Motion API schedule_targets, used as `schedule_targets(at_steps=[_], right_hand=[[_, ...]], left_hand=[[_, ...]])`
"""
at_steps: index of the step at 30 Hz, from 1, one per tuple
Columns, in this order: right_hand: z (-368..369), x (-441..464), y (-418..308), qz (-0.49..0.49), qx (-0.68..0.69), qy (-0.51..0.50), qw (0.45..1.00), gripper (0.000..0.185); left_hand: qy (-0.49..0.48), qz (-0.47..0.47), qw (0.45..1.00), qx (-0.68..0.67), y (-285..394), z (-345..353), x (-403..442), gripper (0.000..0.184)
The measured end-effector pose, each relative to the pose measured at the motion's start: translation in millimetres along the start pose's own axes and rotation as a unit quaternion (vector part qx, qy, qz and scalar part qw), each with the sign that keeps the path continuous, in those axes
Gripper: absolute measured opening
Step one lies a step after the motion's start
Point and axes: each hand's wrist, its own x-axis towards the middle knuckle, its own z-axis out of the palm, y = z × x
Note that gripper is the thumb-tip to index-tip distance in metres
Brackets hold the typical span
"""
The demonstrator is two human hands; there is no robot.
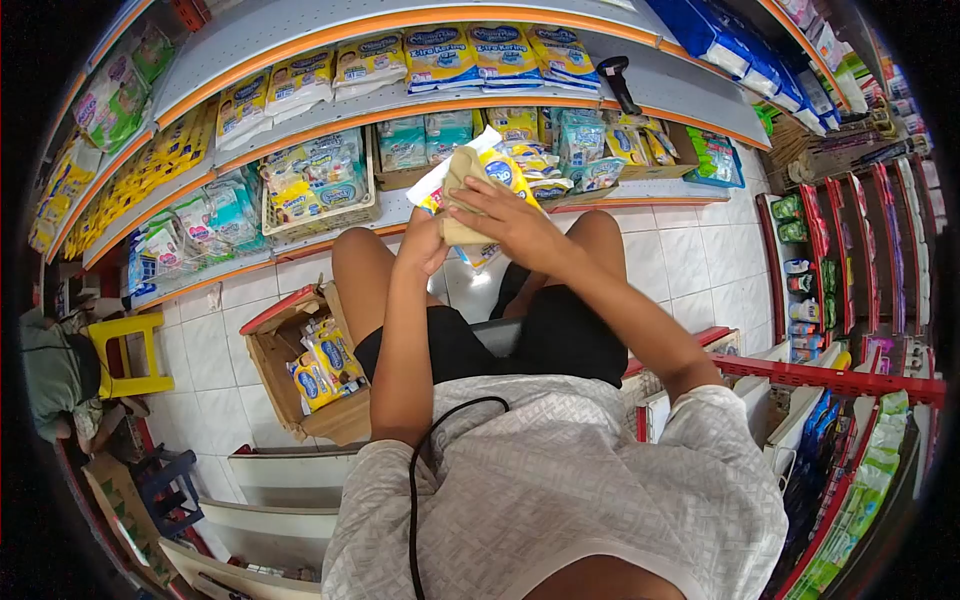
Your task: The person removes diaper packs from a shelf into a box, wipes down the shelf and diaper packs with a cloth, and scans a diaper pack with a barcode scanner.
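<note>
A yellow, white and blue plastic diaper pack (503, 172) is held over my lap, in front of the lower shelf. My left hand (427, 245) grips it at the lower left edge, with the fingers partly hidden behind it. Across the pack's face lies a folded beige cloth (463, 230). My right hand (508, 222) presses on this cloth from above, its fingers curved over it.
Shelves (330, 115) ahead carry several diaper packs, a cream basket (365, 212) and a barcode scanner (620, 85). An open cardboard box (268, 335) with packs stands left of my leg. Farther left are a yellow stool (128, 355) and another person (55, 375).
</note>
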Motion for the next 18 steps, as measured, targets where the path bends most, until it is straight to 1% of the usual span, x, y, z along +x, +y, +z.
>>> schedule_targets(at_steps=[1,2,3,5,7,8,9,10,11,12,13,15,16,17,18], right_hand=[[-3,-2,11,-0.002,0.0,-0.002,1.0,0.053],[-8,-7,24,-0.004,-0.009,-0.014,1.0,0.055],[-14,-10,33,-0.007,-0.017,-0.026,0.999,0.057],[-25,-14,45,-0.011,-0.027,-0.035,0.999,0.055],[-34,-16,51,0.037,-0.057,-0.024,0.997,0.056],[-30,-22,64,0.067,-0.076,-0.021,0.995,0.061],[-28,-26,69,0.067,-0.078,-0.022,0.994,0.061],[-25,-31,74,0.13,-0.063,0.035,0.989,0.062],[-26,-28,72,0.192,-0.046,0.091,0.976,0.063],[-26,-27,67,0.203,-0.031,0.122,0.971,0.065],[-20,-27,59,0.203,-0.028,0.118,0.972,0.065],[-8,-16,33,0.2,-0.009,0.152,0.968,0.067],[4,-17,22,0.199,0.013,0.127,0.972,0.068],[15,-20,12,0.197,0.014,0.127,0.972,0.068],[26,-23,2,0.199,0.001,0.11,0.974,0.068]], left_hand=[[0.004,0.024,1.0,-0.004,-2,-3,2,0.046],[-0.027,0.011,1.0,0.004,1,-10,2,0.044],[-0.025,0.013,1.0,0.001,3,-9,1,0.044],[-0.028,-0.007,0.999,0.021,6,-5,0,0.043],[-0.019,-0.012,1.0,0.016,3,-7,4,0.041],[-0.014,-0.011,1.0,0.007,2,-7,4,0.04],[-0.008,-0.011,1.0,-0.003,2,-7,5,0.039],[-0.009,-0.01,1.0,-0.004,2,-7,5,0.039],[0.0,-0.021,1.0,-0.015,3,-8,6,0.038],[0.012,-0.032,0.999,-0.026,4,-9,5,0.037],[0.016,-0.033,0.999,-0.028,1,-9,5,0.037],[0.01,-0.039,0.998,-0.039,-3,-4,8,0.037],[0.013,-0.033,0.998,-0.042,-6,1,8,0.035],[0.014,-0.031,0.999,-0.041,-9,2,9,0.035],[0.033,-0.001,0.999,-0.033,-12,2,11,0.034]])
